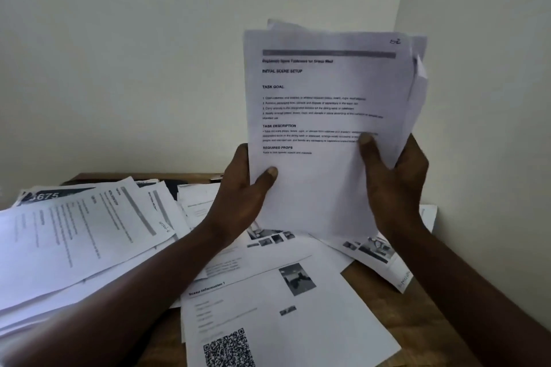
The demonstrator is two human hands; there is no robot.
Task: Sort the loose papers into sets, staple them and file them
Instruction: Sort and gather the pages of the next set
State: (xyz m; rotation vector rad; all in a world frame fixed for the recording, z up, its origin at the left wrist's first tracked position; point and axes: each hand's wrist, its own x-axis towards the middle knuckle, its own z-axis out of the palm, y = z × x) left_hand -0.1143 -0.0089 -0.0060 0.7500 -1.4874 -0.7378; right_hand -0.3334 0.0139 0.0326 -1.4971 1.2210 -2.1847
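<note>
The person held a sheaf of papers (328,128) upright above the wooden table (417,301), in front of the pale wall (149,53). The left hand (241,197) gripped its lower left edge, thumb pressed on the front sheet and fingers hidden behind. The right hand (393,185) pinched the lower right side, thumb laid across the printed text, the other fingers curled behind the sheets. The front page carried headings such as "TASK GOAL" and "REQUIRED PROPS" (the smaller print was too blurred to read), and the corners of the sheets behind it stuck out unevenly at the top and right. Below, loose papers covered the table: a thick stack (74,247) lay at the left, a sheet with a QR code (268,322) lay nearest the viewer, and a page with small photographs (372,250) lay under the right wrist.
</note>
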